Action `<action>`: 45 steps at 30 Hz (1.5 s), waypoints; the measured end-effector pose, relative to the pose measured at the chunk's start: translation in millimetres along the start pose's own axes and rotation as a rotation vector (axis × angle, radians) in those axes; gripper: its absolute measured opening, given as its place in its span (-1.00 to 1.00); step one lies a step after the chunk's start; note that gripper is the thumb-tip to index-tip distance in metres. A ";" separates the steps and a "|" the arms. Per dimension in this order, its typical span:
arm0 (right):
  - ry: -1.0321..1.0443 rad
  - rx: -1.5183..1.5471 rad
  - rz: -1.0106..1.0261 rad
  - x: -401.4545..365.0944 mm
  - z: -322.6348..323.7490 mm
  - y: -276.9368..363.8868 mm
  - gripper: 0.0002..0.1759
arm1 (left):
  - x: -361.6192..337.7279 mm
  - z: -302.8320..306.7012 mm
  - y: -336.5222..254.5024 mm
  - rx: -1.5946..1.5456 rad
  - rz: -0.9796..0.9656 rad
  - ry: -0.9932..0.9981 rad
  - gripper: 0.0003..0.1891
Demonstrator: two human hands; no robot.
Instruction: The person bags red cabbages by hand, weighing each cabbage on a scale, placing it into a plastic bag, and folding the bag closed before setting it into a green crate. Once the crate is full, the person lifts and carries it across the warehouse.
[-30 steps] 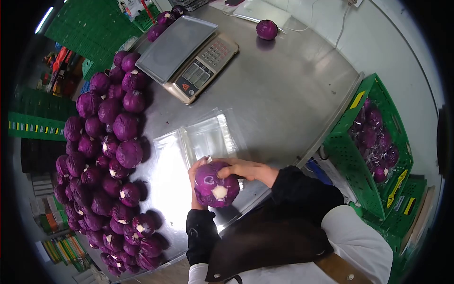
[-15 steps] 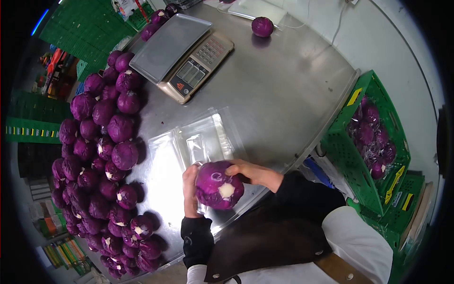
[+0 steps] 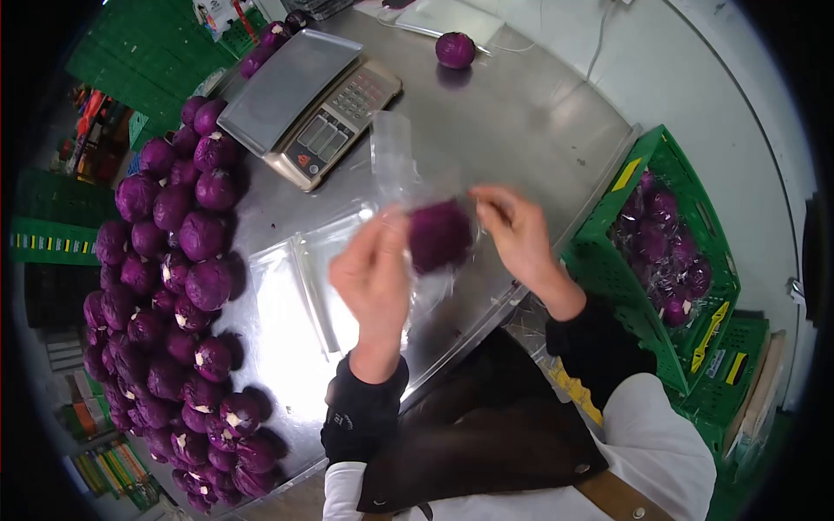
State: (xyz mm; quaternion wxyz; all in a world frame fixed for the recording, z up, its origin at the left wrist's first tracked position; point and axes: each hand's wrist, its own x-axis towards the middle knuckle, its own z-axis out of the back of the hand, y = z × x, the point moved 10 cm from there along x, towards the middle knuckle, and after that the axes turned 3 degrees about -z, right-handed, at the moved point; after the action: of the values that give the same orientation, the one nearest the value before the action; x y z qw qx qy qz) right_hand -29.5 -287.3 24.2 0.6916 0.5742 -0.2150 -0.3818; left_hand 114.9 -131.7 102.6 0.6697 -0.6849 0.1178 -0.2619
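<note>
A red cabbage (image 3: 440,236), smeared by motion, hangs inside a clear plastic bag (image 3: 391,143) above the steel table. My left hand (image 3: 375,271) pinches the bag on the cabbage's left side. On the right, my right hand (image 3: 521,239) has its thumb and forefinger pressed together at the bag's edge. The upper part of the bag flares up and away toward the scale. Below my hands lies a stack of flat clear bags (image 3: 317,260) on the tabletop.
Many loose red cabbages (image 3: 201,236) are heaped along the table's left side. A digital scale (image 3: 317,130) stands behind the bags, and one cabbage (image 3: 455,50) sits at the back. A green crate (image 3: 599,252) at the right holds wrapped cabbages (image 3: 660,247).
The cabbage, bare to view before, is now within a clear bag and has moved up and away from my body. My hands have moved apart to the bag's two sides.
</note>
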 end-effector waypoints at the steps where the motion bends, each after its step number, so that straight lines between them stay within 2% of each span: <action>1: -0.071 0.025 0.179 12.5 12.8 35.2 -0.77 | 3.2 -0.1 1.0 -0.004 -0.007 0.000 -0.82; 2: -0.140 0.053 0.353 12.1 21.6 64.8 -0.79 | 5.2 11.7 7.8 -0.109 0.002 -0.099 -0.83; 3: -0.140 0.056 0.351 11.3 19.0 74.7 -0.79 | 4.4 22.7 17.2 -0.211 0.014 -0.197 -0.83; 4: -0.149 -0.001 0.487 6.0 14.2 96.9 -0.79 | 0.4 24.7 25.4 -0.206 0.007 -0.192 -0.83; 5: -0.162 -0.058 0.622 -0.4 9.6 112.8 -0.79 | -12.9 36.8 50.7 -0.168 0.126 -0.251 -0.85; 6: -0.170 -0.053 0.614 -2.6 5.8 104.3 -0.79 | -33.0 51.6 77.7 -0.126 0.255 -0.312 -0.87; 8: -0.027 -0.099 0.653 -11.2 -18.7 86.7 -0.78 | -63.1 71.7 112.6 -0.153 0.253 -0.349 -0.91; 9: -0.058 -0.205 0.723 -24.6 -22.4 91.0 -0.75 | -71.0 81.1 113.8 -0.119 0.225 -0.343 -0.92; 10: -0.050 -0.204 0.710 -31.2 -26.1 86.7 -0.75 | -79.7 95.4 114.0 -0.078 0.204 -0.340 -0.93; 12: -0.043 -0.269 0.794 -42.8 -36.2 87.1 -0.70 | -88.0 153.0 141.5 -0.029 0.217 -0.439 -0.92; 14: -0.030 -0.285 0.775 -45.8 -38.3 83.3 -0.65 | -84.3 209.9 158.5 -0.025 0.244 -0.581 -0.87; 16: 0.068 -0.283 0.703 -42.3 -44.3 81.0 -0.60 | -70.5 255.6 182.2 0.270 0.238 -0.461 -0.81; 18: 0.091 -0.273 0.722 -46.7 -47.0 85.6 -0.60 | -65.3 278.0 191.0 0.662 0.565 -0.342 -0.67; 19: 0.114 -0.270 0.737 -49.2 -49.8 87.9 -0.60 | -62.7 274.4 180.7 0.662 0.562 -0.339 -0.67; 20: 0.110 -0.273 0.736 -50.4 -50.5 89.7 -0.60 | -50.0 259.2 115.1 1.191 0.151 -0.428 -0.56; 21: 0.105 -0.287 0.766 -53.9 -51.9 93.3 -0.61 | -52.3 212.2 55.9 1.678 -0.316 -0.492 -0.44; 23: 0.096 -0.310 0.781 -58.1 -54.7 93.0 -0.61 | -46.5 153.6 3.4 1.072 -0.385 -0.317 -0.32; 25: 0.120 -0.290 0.795 -59.0 -61.3 91.1 -0.56 | -55.6 80.4 29.4 0.569 -0.101 0.127 -0.20; 26: 0.119 -0.290 0.793 -60.4 -63.3 90.8 -0.56 | -66.0 43.4 33.8 0.595 0.032 0.294 -0.14; 27: 0.133 -0.328 0.829 -65.2 -67.1 91.7 -0.57 | -76.4 22.1 54.3 0.870 0.149 0.454 -0.16; 28: 0.147 -0.369 0.866 -70.1 -68.8 92.2 -0.59 | -81.4 5.2 68.1 1.009 0.074 0.577 -0.39; 30: 0.176 -0.419 0.858 -79.3 -63.4 90.2 -0.60 | -97.0 11.0 103.7 1.023 -0.062 0.649 -0.64; 32: 0.206 -0.462 0.836 -96.2 -60.1 90.8 -0.61 | -110.9 43.2 116.7 0.570 0.452 0.505 -0.73; 33: 0.086 -0.435 0.826 -108.1 -48.1 98.4 -0.64 | -119.8 50.9 122.0 0.441 0.605 0.495 -0.72; 34: -0.035 -0.409 0.820 -120.5 -38.8 103.2 -0.67 | -121.3 55.1 123.0 0.442 0.608 0.498 -0.72; 35: -0.036 -0.303 0.780 -132.7 -44.0 97.3 -0.62 | -130.9 56.4 130.8 0.178 0.754 0.441 -0.72; 36: 0.063 -0.222 0.668 -139.6 -60.9 85.0 -0.64 | -140.2 55.0 136.9 -0.090 0.889 0.378 -0.70; 37: 0.195 -0.260 0.573 -141.1 -84.7 67.1 -0.65 | -140.9 54.0 138.1 -0.207 0.898 0.372 -0.63; 38: 0.326 -0.295 0.476 -141.4 -106.3 46.7 -0.64 | -142.7 57.0 145.5 -0.206 0.898 0.373 -0.63; 40: 0.269 -0.394 0.484 -137.7 -115.6 31.3 -0.62 | -114.1 75.2 132.3 0.399 0.389 0.390 -0.56; 41: 0.215 -0.493 0.487 -136.8 -117.3 27.2 -0.59 | -102.9 69.7 100.1 0.596 0.141 0.351 -0.55; 42: 0.218 -0.493 0.487 -136.5 -120.4 26.7 -0.59 | -96.5 66.0 88.7 0.596 0.143 0.350 -0.55; 44: 0.257 -0.373 0.420 -132.6 -124.7 22.8 -0.60 | -83.8 57.9 72.5 0.848 0.114 0.391 -0.60; 45: 0.209 -0.396 0.440 -131.9 -124.5 24.8 -0.61 | -78.6 55.8 68.7 0.857 0.083 0.387 -0.67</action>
State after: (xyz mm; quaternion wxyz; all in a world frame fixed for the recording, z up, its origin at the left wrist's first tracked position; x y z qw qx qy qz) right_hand -12.2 -105.5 35.7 0.8742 0.4043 -0.1835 -0.1965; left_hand 91.2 -48.8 21.4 0.8677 -0.2802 0.1488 -0.3827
